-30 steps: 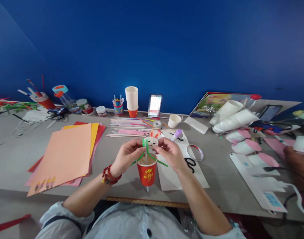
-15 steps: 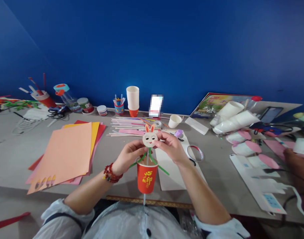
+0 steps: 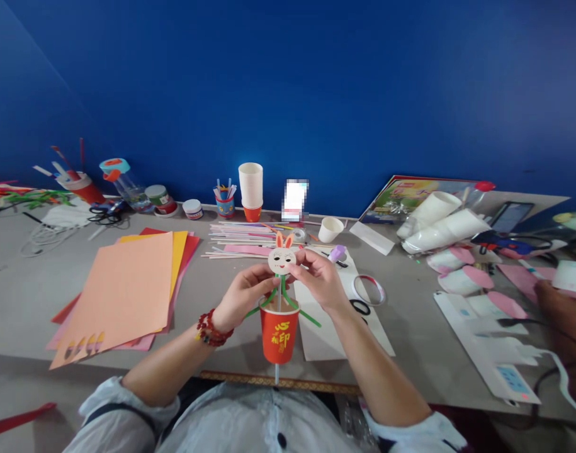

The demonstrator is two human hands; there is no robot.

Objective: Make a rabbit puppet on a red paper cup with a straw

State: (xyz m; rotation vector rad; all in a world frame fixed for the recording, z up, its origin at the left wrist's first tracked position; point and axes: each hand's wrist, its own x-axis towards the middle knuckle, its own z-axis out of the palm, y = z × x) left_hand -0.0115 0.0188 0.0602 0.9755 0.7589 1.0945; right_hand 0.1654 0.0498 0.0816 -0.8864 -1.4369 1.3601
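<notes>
A round paper rabbit face (image 3: pixel 281 262) with orange ears stands over a red paper cup (image 3: pixel 279 340) bearing yellow characters. Its pale stick (image 3: pixel 277 374) runs down through the cup and out below the base. Green strips (image 3: pixel 310 319) hang under the face like arms, spreading over the cup's rim. My right hand (image 3: pixel 321 278) pinches the face at its right edge. Closed at the neck, my left hand (image 3: pixel 246 294) grips the rabbit around the stick and green strip; its fingertips are partly hidden behind the face.
Coloured paper sheets (image 3: pixel 122 283) lie on the left. Behind the cup are paper straws (image 3: pixel 240 233). White paper (image 3: pixel 325 340), scissors handles (image 3: pixel 360 307) and a tape roll (image 3: pixel 369 289) lie to the right, before a power strip (image 3: pixel 486 346). Another person's hand (image 3: pixel 549 302) is at far right.
The rabbit face has shifted slightly left and up, and the cup now hangs a little straighter. Both hands keep their hold.
</notes>
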